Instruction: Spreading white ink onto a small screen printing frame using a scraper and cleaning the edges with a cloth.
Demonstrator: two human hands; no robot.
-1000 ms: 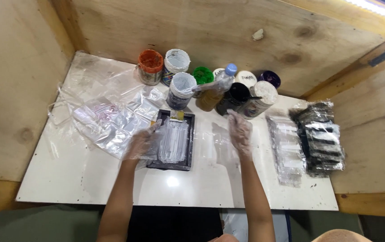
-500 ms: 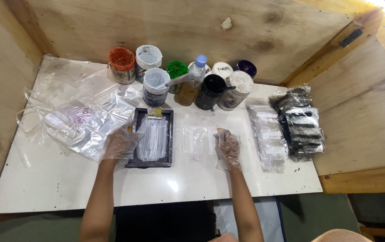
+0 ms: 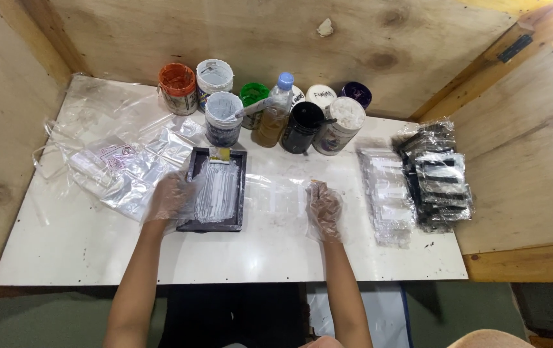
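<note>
Both gloved hands have drawn back toward the surface's (image 3: 64,251) near edge: the left hand (image 3: 172,198) rests spread against the dark tray (image 3: 215,191), the right hand (image 3: 323,207) loosely curled on a clear sleeve (image 3: 280,196), the jars (image 3: 302,125) beyond.

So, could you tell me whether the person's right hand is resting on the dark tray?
No, the right hand lies on a clear plastic bag on the white table, while the left hand touches the dark tray.

Right of the dark tray (image 3: 215,193), clear packets (image 3: 387,196) and black packets (image 3: 437,175) are lying stacked, while crumpled clear bags (image 3: 118,158) are spreading out left of it.
</note>
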